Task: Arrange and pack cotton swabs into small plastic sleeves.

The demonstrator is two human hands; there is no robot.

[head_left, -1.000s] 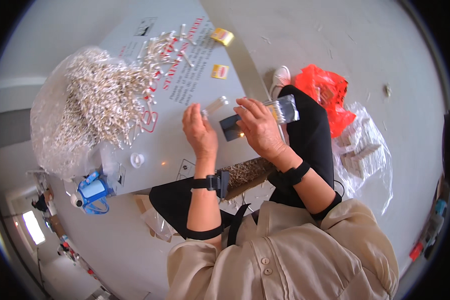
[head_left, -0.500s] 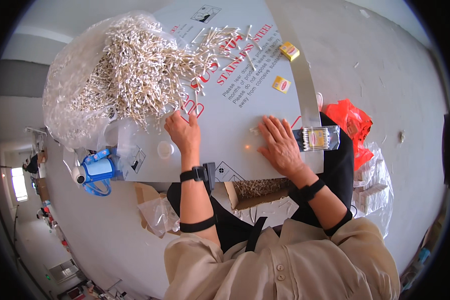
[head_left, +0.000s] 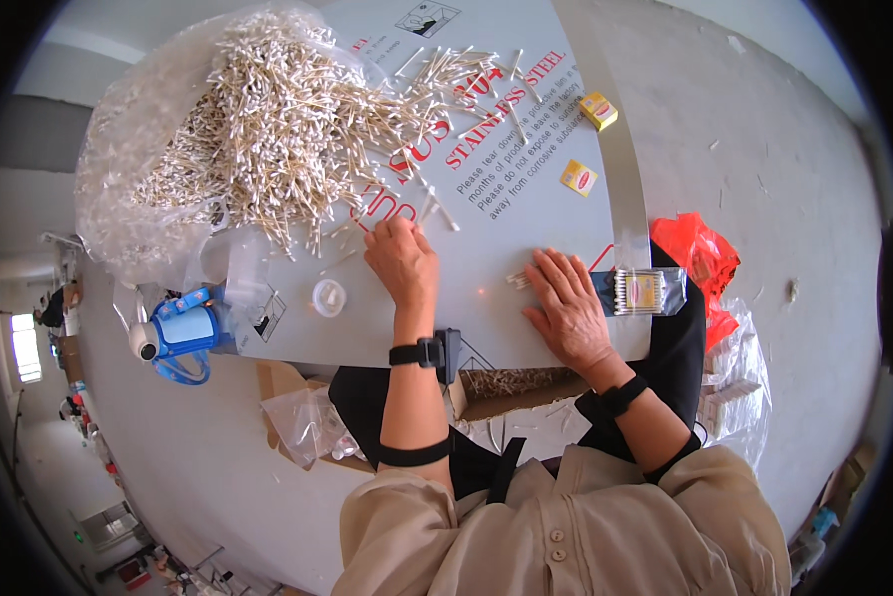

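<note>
My left hand point(head_left: 404, 263) is closed in a pinch beside the heap's near right edge. White-tipped cotton swabs point(head_left: 430, 202) stick out past its fingertips. Palm down on the table, my right hand point(head_left: 569, 310) lies flat with fingers stretched out. Swab ends point(head_left: 517, 281) peek out on the left of its fingers; the rest of them is hidden. Touching or close to this hand's right side is a clear packet of cotton swabs point(head_left: 637, 292) with a yellow label. A big heap of loose cotton swabs point(head_left: 278, 129) spills from a clear plastic bag point(head_left: 119, 164).
The grey metal-sheet table point(head_left: 506, 233) holds two yellow boxes or cards point(head_left: 597, 111) at the right, a round clear lid point(head_left: 328, 297) and a blue bottle point(head_left: 180, 331). An open carton of swabs point(head_left: 516, 392) sits below the front edge. Red plastic point(head_left: 693, 253) lies right.
My left hand has moved right, away from the heap, and swabs now show at its fingertips. My right hand stays flat in place. The whole view has shifted slightly.
</note>
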